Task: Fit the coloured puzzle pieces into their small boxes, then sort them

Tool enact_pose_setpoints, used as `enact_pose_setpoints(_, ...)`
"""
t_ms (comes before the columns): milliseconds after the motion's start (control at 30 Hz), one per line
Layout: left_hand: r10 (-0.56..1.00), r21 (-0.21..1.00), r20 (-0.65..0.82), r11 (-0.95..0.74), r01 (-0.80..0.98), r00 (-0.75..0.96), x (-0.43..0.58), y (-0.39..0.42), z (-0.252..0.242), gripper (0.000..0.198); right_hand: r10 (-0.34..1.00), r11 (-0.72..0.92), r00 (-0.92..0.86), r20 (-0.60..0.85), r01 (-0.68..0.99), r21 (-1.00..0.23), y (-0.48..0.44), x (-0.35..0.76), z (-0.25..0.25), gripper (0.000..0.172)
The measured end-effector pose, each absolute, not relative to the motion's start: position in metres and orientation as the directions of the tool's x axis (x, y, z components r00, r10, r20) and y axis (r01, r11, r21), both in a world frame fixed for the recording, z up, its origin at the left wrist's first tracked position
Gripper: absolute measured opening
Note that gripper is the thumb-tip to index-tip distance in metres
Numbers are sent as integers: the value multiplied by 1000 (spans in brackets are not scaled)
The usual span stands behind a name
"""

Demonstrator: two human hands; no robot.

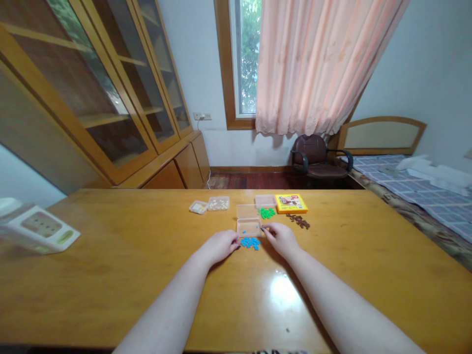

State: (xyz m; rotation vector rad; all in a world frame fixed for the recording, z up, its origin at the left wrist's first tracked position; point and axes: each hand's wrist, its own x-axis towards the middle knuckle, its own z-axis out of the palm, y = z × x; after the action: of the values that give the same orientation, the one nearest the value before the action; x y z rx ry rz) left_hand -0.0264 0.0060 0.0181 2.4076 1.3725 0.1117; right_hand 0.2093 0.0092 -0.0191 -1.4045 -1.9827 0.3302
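Note:
A small clear plastic box (249, 234) lies with its lid up in front of me, a couple of small blue pieces (244, 232) inside it. Just below its near edge is a loose pile of blue pieces (250, 243) on the table. My left hand (224, 243) rests at the left of this pile, its fingers curled together close to the box's corner. At the box's right side, my right hand (280, 237) has thumb and fingertips pinched. Whatever either hand may hold is too small to make out.
Behind the box are green pieces (266, 213), another clear container (264, 200) and a yellow box (291, 203). Brown pieces (299, 221) lie to the right. Containers with pale pieces (219, 204) stand left. A white plastic container (40, 228) is at the table's far left.

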Motion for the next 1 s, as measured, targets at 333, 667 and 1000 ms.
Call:
enact_pose_setpoints(333, 896, 522, 246, -443, 729, 369, -30, 19, 12, 16, 914, 402, -303, 268, 752, -522, 7, 212, -13, 28)
enact_pose_setpoints(667, 840, 425, 156, -532, 732, 520, -29, 14, 12, 14, 857, 498, -499, 128, 741, -450, 0, 216, -7, 23)
enact_pose_setpoints(1000, 808, 300, 2, -563, 770, 589, -27, 9, 15, 17, 844, 514, -531, 74, 762, -393, -1, 214, -9, 25)
